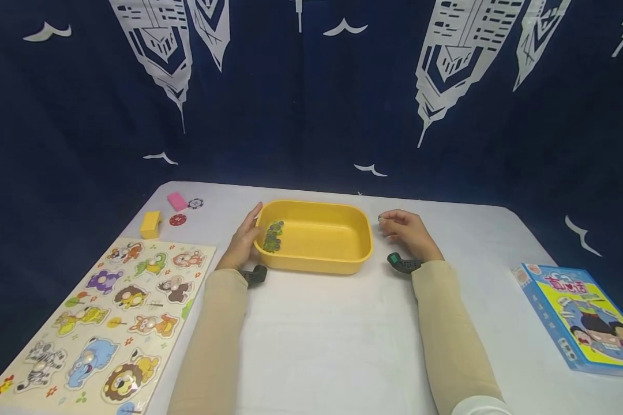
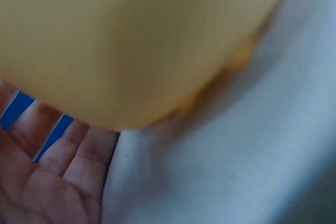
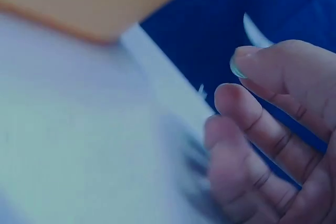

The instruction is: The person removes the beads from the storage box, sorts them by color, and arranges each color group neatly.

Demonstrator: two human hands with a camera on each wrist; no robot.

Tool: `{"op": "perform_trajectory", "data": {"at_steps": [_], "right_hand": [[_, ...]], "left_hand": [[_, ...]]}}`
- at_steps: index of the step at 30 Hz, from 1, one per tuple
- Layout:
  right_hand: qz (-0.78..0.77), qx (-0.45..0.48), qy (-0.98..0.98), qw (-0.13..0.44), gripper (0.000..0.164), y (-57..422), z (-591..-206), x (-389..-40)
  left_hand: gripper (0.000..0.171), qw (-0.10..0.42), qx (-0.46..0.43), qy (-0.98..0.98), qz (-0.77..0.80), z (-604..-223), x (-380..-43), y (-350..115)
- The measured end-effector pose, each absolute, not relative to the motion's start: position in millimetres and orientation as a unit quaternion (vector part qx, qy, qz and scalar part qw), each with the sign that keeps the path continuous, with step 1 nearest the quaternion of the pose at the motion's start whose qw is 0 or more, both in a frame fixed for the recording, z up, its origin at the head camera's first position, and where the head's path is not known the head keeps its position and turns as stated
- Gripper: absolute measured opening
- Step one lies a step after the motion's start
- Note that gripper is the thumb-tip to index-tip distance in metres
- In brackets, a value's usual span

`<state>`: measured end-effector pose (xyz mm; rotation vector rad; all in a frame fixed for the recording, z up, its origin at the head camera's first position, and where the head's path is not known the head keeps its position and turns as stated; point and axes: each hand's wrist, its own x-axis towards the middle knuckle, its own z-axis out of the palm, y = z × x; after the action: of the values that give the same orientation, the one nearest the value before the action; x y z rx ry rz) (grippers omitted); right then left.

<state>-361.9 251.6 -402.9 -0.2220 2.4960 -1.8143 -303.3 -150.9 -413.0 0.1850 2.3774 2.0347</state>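
A yellow plastic tub sits on the table, with a cluster of green and purplish glass marbles at its left end. My left hand rests against the tub's left end, its fingers stretched along the outer wall; the left wrist view shows the palm beside the tub's blurred side. Just off the right end, my right hand is raised with bent fingers. Between its thumb and index finger it pinches a small greenish glass marble, mostly hidden by the fingertips.
An animal peg puzzle board lies at the left. Behind it are a yellow block, a pink block, a red chip and a black-and-white chip. A blue-and-yellow game box lies at the right. A dark blue curtain hangs behind.
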Motion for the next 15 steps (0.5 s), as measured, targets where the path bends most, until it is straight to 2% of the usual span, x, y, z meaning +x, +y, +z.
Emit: {"op": "perform_trajectory", "data": {"at_steps": [4, 15], "right_hand": [[-0.577, -0.055, 0.815, 0.023, 0.033, 254.3, -412.5, -363.2], [-0.512, -0.04, 0.857, 0.045, 0.03, 255.5, -411.5, -358.6]], "left_hand": [[0.062, -0.011, 0.044, 0.787, 0.616, -414.3, -303.4, -149.7], [0.06, -0.047, 0.043, 0.812, 0.58, -414.7, -301.5, -148.4]]}}
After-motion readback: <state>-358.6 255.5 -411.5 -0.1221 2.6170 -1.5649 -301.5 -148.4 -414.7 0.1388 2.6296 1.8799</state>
